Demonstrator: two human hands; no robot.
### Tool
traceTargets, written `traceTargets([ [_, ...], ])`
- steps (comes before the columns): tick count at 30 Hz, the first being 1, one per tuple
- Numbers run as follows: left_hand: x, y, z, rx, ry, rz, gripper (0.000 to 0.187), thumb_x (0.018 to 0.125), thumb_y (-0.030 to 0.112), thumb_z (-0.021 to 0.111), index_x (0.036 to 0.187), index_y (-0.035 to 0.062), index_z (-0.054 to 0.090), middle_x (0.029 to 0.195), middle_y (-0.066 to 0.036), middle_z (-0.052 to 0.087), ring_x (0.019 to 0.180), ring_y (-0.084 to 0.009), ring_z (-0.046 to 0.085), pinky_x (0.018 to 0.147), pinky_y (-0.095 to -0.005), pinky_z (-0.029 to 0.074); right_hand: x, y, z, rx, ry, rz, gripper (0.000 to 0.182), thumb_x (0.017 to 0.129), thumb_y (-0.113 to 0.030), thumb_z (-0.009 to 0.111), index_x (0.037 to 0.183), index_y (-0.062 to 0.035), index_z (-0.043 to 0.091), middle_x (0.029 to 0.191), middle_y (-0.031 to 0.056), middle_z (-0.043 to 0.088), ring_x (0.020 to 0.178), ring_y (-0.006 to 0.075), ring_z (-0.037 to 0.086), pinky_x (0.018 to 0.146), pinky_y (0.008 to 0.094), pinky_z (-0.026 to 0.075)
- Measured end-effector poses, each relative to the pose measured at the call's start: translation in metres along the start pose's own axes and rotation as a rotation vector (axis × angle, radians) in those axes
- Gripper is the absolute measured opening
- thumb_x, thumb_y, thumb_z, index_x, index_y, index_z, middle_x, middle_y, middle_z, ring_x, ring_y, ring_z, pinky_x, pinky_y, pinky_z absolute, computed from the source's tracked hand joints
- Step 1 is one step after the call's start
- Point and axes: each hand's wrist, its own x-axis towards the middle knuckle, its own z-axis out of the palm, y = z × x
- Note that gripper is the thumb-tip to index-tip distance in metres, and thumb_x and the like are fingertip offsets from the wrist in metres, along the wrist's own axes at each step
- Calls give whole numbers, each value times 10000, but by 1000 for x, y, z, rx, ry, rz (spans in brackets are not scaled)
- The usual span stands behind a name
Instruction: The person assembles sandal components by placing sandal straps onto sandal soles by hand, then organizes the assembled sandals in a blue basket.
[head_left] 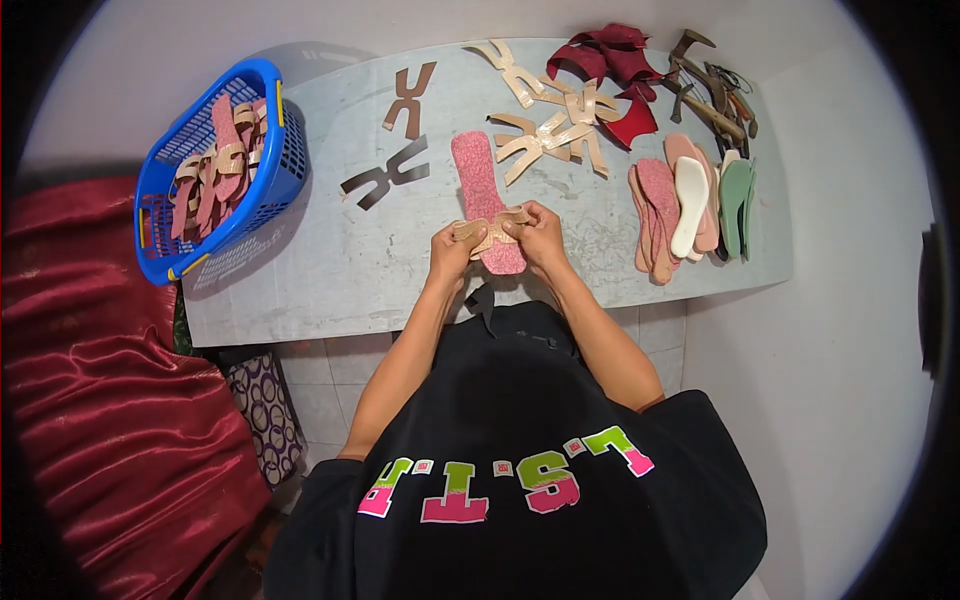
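Observation:
A pink patterned sole [477,175] lies lengthwise at the table's near edge, with a beige strap piece [492,234] across its lower part. My left hand [455,250] pinches the strap's left end, thumb on top. On the other side my right hand [536,237] grips the strap's right end, its thumb pressing near the middle. The fingertips under the strap and sole are hidden. Two brown X-shaped pieces, one upper [408,100] and one lower [387,173], lie left of the sole. Several beige X-shaped pieces [540,142] are spread to its upper right.
A blue basket [262,190] with pink strapped soles stands at the left. Dark red pieces [612,58] and hand tools [715,100] lie at the back right. Below them are pink soles [655,205], a white sole [690,205] and green soles [736,205] on the grey table [340,290].

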Motion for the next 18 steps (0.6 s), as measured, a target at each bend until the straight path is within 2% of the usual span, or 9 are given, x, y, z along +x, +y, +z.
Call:
traceTargets([
  [4, -6, 19, -6, 38, 22, 21, 207, 868, 57, 713, 1033, -52, 651, 951, -106, 690, 804, -147, 666, 718, -273, 553, -2, -15, 11, -87, -55, -64, 273, 815, 66, 687, 1079, 57, 618, 1004, 125, 693, 861, 152, 666, 760, 256, 535],
  [6, -12, 35, -13, 24, 17, 14, 227, 874, 69, 712, 1056, -50, 646, 964, -106, 689, 820, -147, 671, 715, -272, 559, -1, -23, 22, -143, -126, -152, 372, 812, 57, 694, 1166, 52, 581, 1036, 134, 689, 865, 144, 663, 748, 255, 542],
  [8, -18, 53, -21, 43, -14, 14, 303, 872, 60, 710, 1133, -57, 609, 1010, -116, 681, 853, -160, 679, 732, -273, 572, -8, -38, 34, -122, -164, -139, 426, 811, 48, 703, 1210, 43, 556, 1038, 133, 687, 871, 137, 661, 743, 255, 547],
  [9, -22, 63, -24, 27, 1, 70, 396, 867, 47, 709, 1219, -56, 558, 1063, -125, 667, 884, -171, 682, 753, -282, 589, -12, -46, 43, -99, -199, -121, 480, 809, 40, 711, 1254, 35, 530, 1041, 132, 684, 878, 130, 659, 737, 255, 553],
  [13, -40, 102, -51, 7, 12, 128, 451, 866, 41, 706, 1271, -46, 527, 1085, -115, 659, 901, -169, 678, 763, -288, 600, -14, -64, 79, -181, -305, -123, 550, 801, 8, 740, 1295, 21, 499, 1037, 123, 679, 842, 105, 642, 701, 241, 548],
  [15, -51, 120, -69, 0, 20, 140, 469, 872, 46, 699, 1291, -44, 508, 1100, -116, 649, 913, -172, 676, 772, -292, 599, -20, -73, 105, -105, -353, -88, 562, 796, -24, 762, 1293, 24, 505, 1043, 113, 668, 777, 87, 618, 684, 231, 528],
  [18, -68, 148, -107, -20, 35, 179, 489, 886, 64, 686, 1318, -39, 481, 1120, -115, 633, 931, -168, 668, 788, -295, 596, -30, -80, 151, -151, -421, -151, 571, 797, -43, 767, 1299, 30, 506, 1075, 114, 651, 774, 93, 614, 690, 230, 516],
])
